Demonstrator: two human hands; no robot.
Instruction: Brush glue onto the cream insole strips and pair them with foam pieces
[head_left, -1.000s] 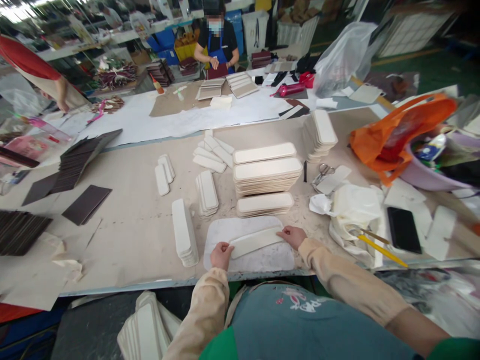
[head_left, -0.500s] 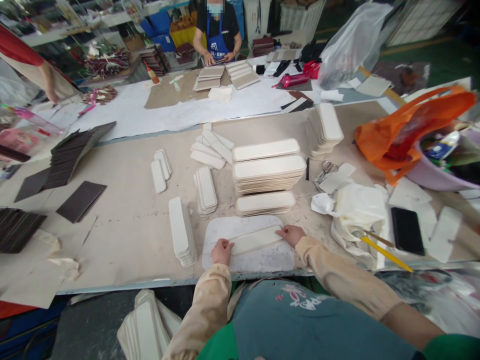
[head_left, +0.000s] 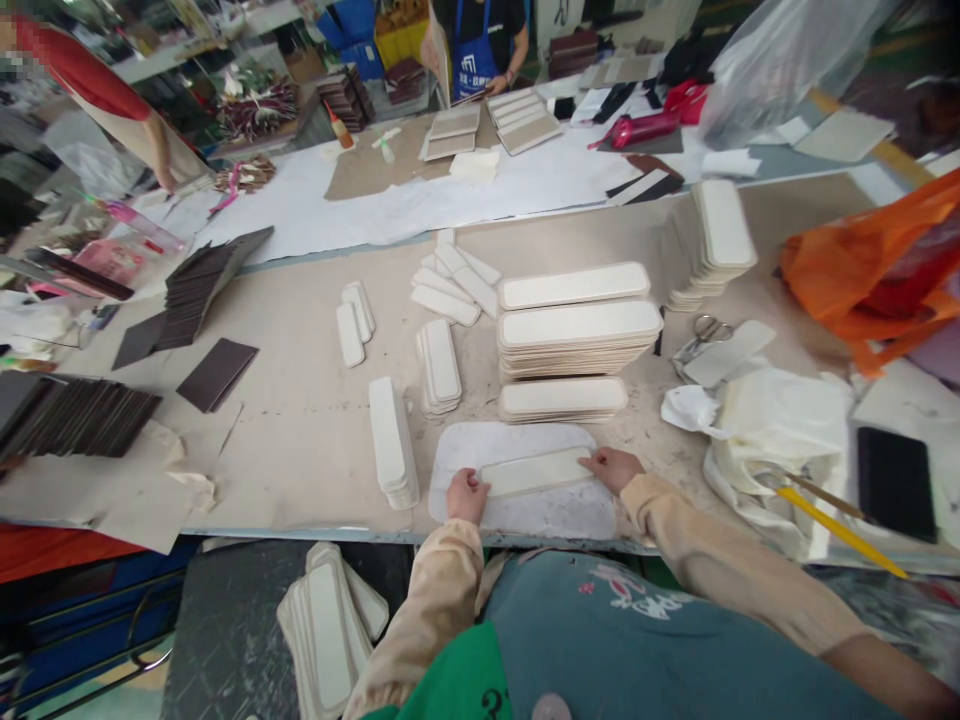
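Note:
My left hand (head_left: 466, 496) pinches the left end of a long off-white panel (head_left: 536, 473) with rounded corners. At the panel's other end my right hand (head_left: 613, 468) is closed on its edge. The panel lies slightly tilted, its right end farther away, over a pale stained mat (head_left: 454, 447) at the table's front edge. Just beyond the mat is a short stack of similar long panels (head_left: 562, 397), with a taller stack (head_left: 579, 325) behind it. A stack of narrower white pieces (head_left: 388, 428) stands to the left of the mat.
Dark brown sheets (head_left: 217, 375) lie at the left. Scissors (head_left: 709, 330), a white cloth bundle (head_left: 780, 420), a yellow-handled tool (head_left: 840, 528) and a black phone (head_left: 896, 482) are on the right. More panels (head_left: 326, 625) rest below the table. A co-worker in a blue apron (head_left: 474, 60) stands opposite.
My view has swung left, so the scene sits farther right. Both hands keep their grip on the panel's ends, which lies about as before on the mat.

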